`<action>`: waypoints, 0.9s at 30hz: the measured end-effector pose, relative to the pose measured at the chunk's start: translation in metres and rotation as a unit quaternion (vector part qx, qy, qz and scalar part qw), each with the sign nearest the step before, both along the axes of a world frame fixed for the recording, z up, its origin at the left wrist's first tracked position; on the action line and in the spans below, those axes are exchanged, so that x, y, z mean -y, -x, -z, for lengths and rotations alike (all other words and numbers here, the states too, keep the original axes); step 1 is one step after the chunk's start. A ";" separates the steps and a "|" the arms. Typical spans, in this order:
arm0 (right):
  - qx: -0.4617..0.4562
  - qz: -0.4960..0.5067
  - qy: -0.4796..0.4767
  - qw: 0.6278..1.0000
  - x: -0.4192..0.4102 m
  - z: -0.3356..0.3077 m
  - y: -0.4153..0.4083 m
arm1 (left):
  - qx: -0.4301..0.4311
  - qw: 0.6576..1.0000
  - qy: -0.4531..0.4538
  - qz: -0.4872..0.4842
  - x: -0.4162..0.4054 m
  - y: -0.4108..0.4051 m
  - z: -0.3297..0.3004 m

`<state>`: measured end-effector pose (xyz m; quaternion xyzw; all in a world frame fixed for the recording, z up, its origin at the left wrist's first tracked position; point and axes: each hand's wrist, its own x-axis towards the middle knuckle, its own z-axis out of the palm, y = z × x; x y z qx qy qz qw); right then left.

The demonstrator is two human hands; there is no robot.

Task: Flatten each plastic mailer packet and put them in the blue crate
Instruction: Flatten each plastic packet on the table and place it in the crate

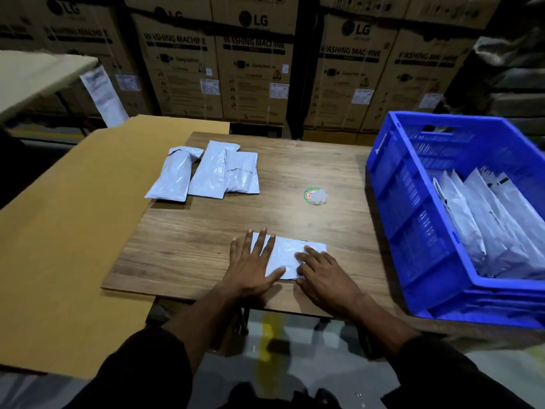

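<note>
A white plastic mailer packet [287, 255] lies flat near the front edge of the wooden table [206, 231]. My left hand [253, 267] presses on its left half with fingers spread straight. My right hand [321, 276] presses flat on its right half. Three more white mailer packets [206, 172] lie side by side at the table's back left. The blue crate [413, 219] stands at the right, with several white packets [495, 228] leaning upright inside it.
A large sheet of brown cardboard [73, 231] lies under the table's left side. A round green sticker [315, 195] sits mid-table. Stacked washing-machine cartons [253, 69] wall off the back. A pale table [35, 75] stands at far left.
</note>
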<state>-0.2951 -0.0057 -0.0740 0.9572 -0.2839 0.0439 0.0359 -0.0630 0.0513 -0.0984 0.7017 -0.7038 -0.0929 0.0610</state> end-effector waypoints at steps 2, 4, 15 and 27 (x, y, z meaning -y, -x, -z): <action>0.020 0.007 0.006 1.000 0.000 -0.001 -0.005 | 0.040 0.998 0.015 0.052 -0.007 -0.002 -0.005; 0.044 0.018 -0.004 0.999 0.001 -0.004 -0.010 | 0.078 0.994 0.029 0.071 -0.012 -0.004 -0.006; 0.030 -0.183 0.081 0.979 0.006 -0.021 -0.003 | 0.084 0.989 0.121 0.000 -0.004 -0.021 -0.033; 0.309 0.164 -0.440 0.827 0.040 -0.090 -0.027 | 0.018 0.996 0.091 0.012 0.003 -0.021 -0.035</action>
